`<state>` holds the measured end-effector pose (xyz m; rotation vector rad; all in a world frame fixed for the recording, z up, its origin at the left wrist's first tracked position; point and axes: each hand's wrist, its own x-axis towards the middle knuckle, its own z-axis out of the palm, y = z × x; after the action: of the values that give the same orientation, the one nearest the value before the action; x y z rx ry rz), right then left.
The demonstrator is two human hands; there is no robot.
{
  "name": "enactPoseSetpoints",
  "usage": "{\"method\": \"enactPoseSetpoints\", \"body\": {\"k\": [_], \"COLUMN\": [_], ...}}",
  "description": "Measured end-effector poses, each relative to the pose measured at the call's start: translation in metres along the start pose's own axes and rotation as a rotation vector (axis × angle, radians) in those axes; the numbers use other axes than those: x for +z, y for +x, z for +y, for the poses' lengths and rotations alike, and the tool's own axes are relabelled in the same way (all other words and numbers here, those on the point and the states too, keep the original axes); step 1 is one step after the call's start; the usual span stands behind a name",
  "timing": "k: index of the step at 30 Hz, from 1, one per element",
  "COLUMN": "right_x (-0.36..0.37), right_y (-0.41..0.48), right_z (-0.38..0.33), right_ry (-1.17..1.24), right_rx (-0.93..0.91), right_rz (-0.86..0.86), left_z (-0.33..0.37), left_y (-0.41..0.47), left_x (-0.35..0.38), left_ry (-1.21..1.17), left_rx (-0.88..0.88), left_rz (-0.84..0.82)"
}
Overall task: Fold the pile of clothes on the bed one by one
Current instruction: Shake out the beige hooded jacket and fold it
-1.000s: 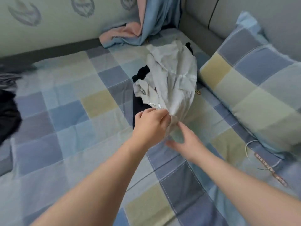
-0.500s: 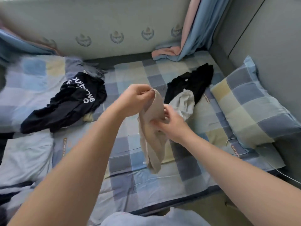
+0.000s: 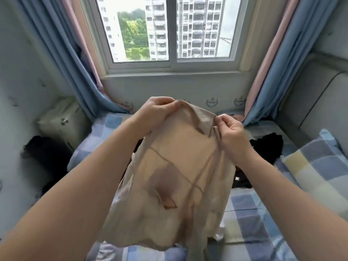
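Note:
I hold a thin beige garment point(image 3: 175, 194) up in the air in front of me, spread between both hands. My left hand point(image 3: 156, 113) grips its top edge on the left. My right hand point(image 3: 230, 130) pinches the top edge on the right. The cloth hangs down over the checked bed point(image 3: 250, 208) and hides much of it. Black clothes point(image 3: 267, 147) lie on the bed behind the garment at the right. More dark clothing point(image 3: 43, 157) lies at the left.
A checked pillow point(image 3: 316, 170) lies at the right against a grey padded headboard point(image 3: 310, 110). A window point(image 3: 169, 31) with blue and pink curtains point(image 3: 278, 68) faces me. A pale bundle point(image 3: 62, 123) sits in the left corner.
My view has lifted from the bed to the window. Both hands have raised the beige garment and pulled its top edge apart, so it now hangs spread out instead of bunched.

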<state>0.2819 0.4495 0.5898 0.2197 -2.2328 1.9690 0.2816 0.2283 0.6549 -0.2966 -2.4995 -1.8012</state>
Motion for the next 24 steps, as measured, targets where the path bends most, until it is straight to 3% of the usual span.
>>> {"method": "enactPoseSetpoints", "body": {"k": [7, 10, 15, 19, 24], "right_x": [0.033, 0.04, 0.039, 0.039, 0.009], "right_y": [0.008, 0.002, -0.003, 0.0, 0.006], "right_z": [-0.038, -0.055, -0.07, -0.065, -0.068], "right_ry": [0.116, 0.139, 0.045, 0.004, 0.038], "right_rx": [0.049, 0.029, -0.021, -0.09, -0.059], "right_rz": [0.044, -0.021, -0.264, -0.141, -0.293], "left_z": [0.037, 0.042, 0.048, 0.055, 0.069], "left_y": [-0.016, -0.015, -0.01, -0.004, 0.007], "left_x": [-0.036, -0.043, -0.033, -0.022, 0.007], "left_ry": [-0.25, -0.336, -0.056, 0.057, 0.156], "left_rx": [-0.01, -0.048, -0.037, -0.027, -0.061], "left_rz": [-0.049, -0.04, -0.067, -0.051, -0.086]}}
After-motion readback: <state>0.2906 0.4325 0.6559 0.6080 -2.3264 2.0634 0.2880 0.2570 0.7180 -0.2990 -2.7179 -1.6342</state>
